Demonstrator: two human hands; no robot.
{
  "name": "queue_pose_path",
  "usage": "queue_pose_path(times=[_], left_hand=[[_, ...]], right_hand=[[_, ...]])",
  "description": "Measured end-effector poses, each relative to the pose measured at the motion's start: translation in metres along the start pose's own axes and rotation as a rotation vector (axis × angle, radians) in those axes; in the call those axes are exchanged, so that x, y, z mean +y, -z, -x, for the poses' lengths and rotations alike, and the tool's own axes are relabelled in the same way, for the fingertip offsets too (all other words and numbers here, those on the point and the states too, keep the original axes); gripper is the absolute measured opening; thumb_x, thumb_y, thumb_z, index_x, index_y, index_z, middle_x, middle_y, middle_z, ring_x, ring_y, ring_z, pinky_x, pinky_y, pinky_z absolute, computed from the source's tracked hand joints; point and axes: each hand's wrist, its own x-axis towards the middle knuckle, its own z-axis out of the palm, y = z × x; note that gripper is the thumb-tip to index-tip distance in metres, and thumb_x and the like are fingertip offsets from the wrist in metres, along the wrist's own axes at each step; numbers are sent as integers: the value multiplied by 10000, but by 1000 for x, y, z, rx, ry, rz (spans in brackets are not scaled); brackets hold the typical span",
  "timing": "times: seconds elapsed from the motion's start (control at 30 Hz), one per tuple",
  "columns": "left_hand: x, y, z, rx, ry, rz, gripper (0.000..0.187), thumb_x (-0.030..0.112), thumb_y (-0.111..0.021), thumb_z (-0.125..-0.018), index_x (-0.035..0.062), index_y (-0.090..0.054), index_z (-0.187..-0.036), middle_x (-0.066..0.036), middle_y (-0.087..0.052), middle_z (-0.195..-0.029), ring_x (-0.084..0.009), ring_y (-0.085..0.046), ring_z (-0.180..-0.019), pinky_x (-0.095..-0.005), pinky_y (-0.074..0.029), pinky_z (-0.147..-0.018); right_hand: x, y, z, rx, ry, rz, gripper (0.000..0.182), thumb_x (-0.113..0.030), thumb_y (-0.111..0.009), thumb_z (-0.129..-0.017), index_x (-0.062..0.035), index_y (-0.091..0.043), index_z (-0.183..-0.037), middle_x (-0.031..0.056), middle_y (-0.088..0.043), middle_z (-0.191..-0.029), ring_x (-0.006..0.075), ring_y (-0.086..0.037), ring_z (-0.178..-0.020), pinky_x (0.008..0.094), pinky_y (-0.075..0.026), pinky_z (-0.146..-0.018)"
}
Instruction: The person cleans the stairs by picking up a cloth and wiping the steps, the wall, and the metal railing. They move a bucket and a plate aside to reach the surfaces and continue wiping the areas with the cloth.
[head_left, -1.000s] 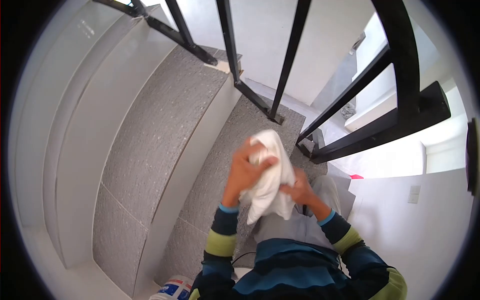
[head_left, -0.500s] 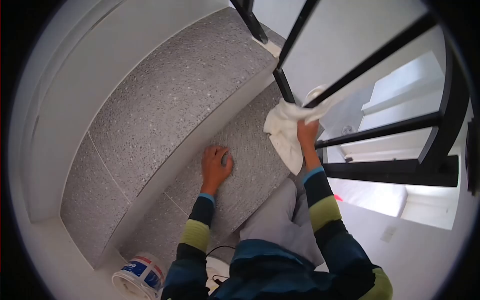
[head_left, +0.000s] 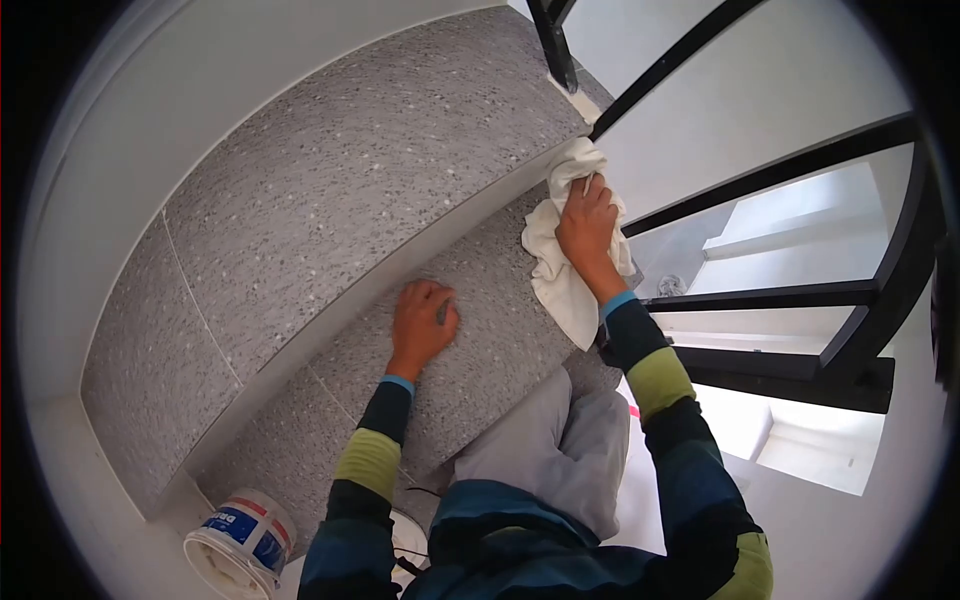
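Observation:
My right hand [head_left: 588, 226] grips a white cloth [head_left: 560, 275] and presses it against the far right end of a grey speckled stair tread [head_left: 480, 330], close to the foot of a black railing bar [head_left: 700, 45]. The cloth hangs down over the tread beside my wrist. My left hand [head_left: 422, 322] rests on the same tread, fingers curled against the stone, with what may be a small dark thing under the fingertips; I cannot tell what it is. My knee in grey trousers [head_left: 560, 450] kneels on the tread.
A higher grey step [head_left: 330, 180] curves above, with white risers and a white wall to the left. A white paint bucket [head_left: 238, 540] with a blue label stands at the lower left. Black railing bars [head_left: 780, 295] stand on the right, with a drop to the white floor below.
One second ago both hands held the cloth in front of me. My left hand then went down onto the tread, and my right hand brought the cloth to the step's end by the railing.

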Motion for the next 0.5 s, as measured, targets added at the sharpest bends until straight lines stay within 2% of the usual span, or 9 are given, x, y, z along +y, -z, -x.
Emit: queue_pose_path(times=[0.03,0.17,0.23,0.3,0.33,0.4,0.43,0.47,0.5], left_hand=[[-3,-1,0,11,8,2,166,95,-602,-713,59,-637,-871,-79,-537,-859,-264,-505,-863,-378,-434,-763],[-5,-3,4,-10,0,45,126,77,-601,-712,50,-635,-830,-88,-545,-864,-269,-510,-867,-388,-436,-766],[-5,-1,1,-13,31,57,115,76,-599,-713,48,-632,-820,-89,-546,-869,-269,-511,-872,-392,-437,-769],[-7,-3,2,1,14,20,104,75,-588,-721,43,-628,-811,-93,-547,-858,-269,-512,-870,-393,-437,-760],[-6,-3,2,15,15,29,104,75,-588,-721,43,-628,-811,-93,-547,-858,-269,-512,-870,-393,-437,-760],[-2,-3,1,6,41,-3,105,82,-581,-725,35,-627,-807,-109,-548,-846,-276,-511,-863,-391,-433,-742],[-2,-3,0,17,35,3,105,82,-581,-725,35,-627,-807,-109,-548,-846,-276,-511,-863,-391,-433,-742],[-1,-2,0,4,31,-7,111,93,-581,-728,29,-626,-807,-119,-550,-848,-282,-511,-867,-390,-430,-748],[0,-1,-2,-10,18,-20,119,105,-581,-732,23,-625,-807,-129,-553,-850,-289,-511,-872,-390,-426,-753]], right_hand=[[3,-4,1,24,19,39,468,-75,-561,-675,9,-494,-1130,151,-452,-1063,239,-462,-801,352,-340,-573],[13,-12,30,30,207,206,433,-87,-554,-689,11,-510,-1108,136,-459,-1042,258,-462,-784,373,-346,-570],[19,-12,52,-226,228,-11,418,-105,-560,-682,5,-508,-1082,138,-461,-1060,306,-492,-824,416,-392,-633],[28,24,62,-382,-30,-414,387,-109,-557,-658,7,-499,-1023,166,-473,-1038,360,-508,-890,434,-421,-752],[44,30,72,-313,-257,-673,380,-115,-552,-630,8,-485,-984,180,-499,-1002,374,-519,-934,400,-419,-832],[60,68,93,-113,-622,-875,367,-71,-548,-601,30,-490,-949,180,-542,-934,327,-552,-901,401,-425,-820],[70,67,95,12,-779,-1082,386,-16,-520,-604,66,-506,-981,178,-567,-951,289,-570,-893,381,-448,-805],[77,66,98,135,-991,-1603,433,20,-486,-622,88,-512,-1049,175,-577,-1001,270,-586,-885,358,-474,-782],[80,59,95,187,-1030,-1635,436,31,-475,-651,80,-506,-1083,169,-573,-1028,263,-588,-890,351,-482,-779]])
